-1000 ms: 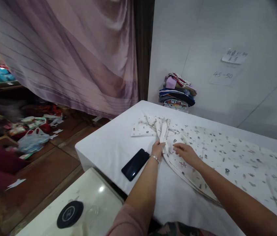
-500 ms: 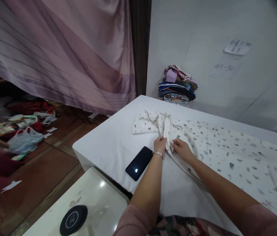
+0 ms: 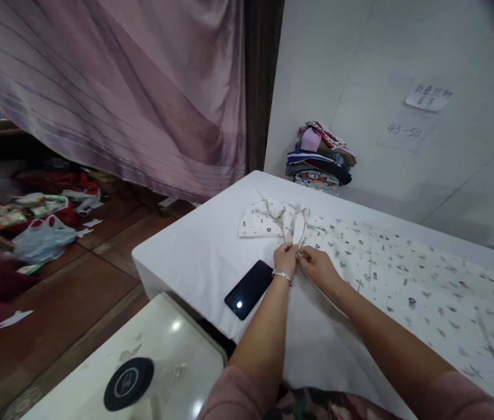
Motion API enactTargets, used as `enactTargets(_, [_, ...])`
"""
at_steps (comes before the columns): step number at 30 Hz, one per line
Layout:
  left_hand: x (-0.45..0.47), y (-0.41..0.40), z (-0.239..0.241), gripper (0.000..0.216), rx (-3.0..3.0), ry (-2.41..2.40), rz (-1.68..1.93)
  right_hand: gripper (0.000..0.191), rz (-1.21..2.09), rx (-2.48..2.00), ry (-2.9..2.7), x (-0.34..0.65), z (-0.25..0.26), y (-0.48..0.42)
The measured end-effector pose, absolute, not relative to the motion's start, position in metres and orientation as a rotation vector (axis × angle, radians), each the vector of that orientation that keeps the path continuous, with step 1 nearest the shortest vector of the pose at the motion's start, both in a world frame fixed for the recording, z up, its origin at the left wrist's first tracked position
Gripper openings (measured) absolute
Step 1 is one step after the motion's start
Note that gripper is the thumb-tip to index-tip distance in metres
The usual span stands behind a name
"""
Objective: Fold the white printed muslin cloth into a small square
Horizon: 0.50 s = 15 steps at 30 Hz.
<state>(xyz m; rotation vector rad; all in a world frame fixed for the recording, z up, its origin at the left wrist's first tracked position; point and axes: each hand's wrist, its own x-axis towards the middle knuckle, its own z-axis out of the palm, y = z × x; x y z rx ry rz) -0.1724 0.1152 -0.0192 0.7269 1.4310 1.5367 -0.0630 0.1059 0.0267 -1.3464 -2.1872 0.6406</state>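
A white garment with a small scattered print (image 3: 378, 256) lies spread over the white-covered table (image 3: 194, 245), its collar end bunched toward the left. My left hand (image 3: 285, 258), with a silver bracelet at the wrist, pinches the edge of the garment's pale band. Close beside it, almost touching, my right hand (image 3: 317, 265) pinches the same edge with thumb and fingertips. What exactly lies between the fingertips is partly hidden. Just left of my left wrist a black smartphone (image 3: 249, 290) rests on the cloth.
Folded clothes (image 3: 319, 156) are stacked by the wall behind the table. Lower left stands a pale glossy surface with a round black object (image 3: 128, 383) on it. A pink curtain (image 3: 177, 105) hangs at the left, with a plastic bag (image 3: 43, 239) on the tiled floor.
My right hand has moved left, closer to my left hand, along the garment's edge. The pale band between them is drawn together. The camera view has shifted slightly.
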Motion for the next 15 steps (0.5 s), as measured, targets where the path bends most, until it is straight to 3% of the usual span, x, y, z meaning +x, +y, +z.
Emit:
enactTargets(9, [-0.173, 0.115, -0.020, 0.019, 0.710, 1.397, 1.493, 0.018, 0.665, -1.117, -2.179, -0.059, 0.016, 0.104])
enactTargets(15, [-0.171, 0.114, -0.020, 0.012, 0.775, 1.519, 1.543, 0.025, 1.149, -1.251, -1.813, -0.052, 0.016, 0.127])
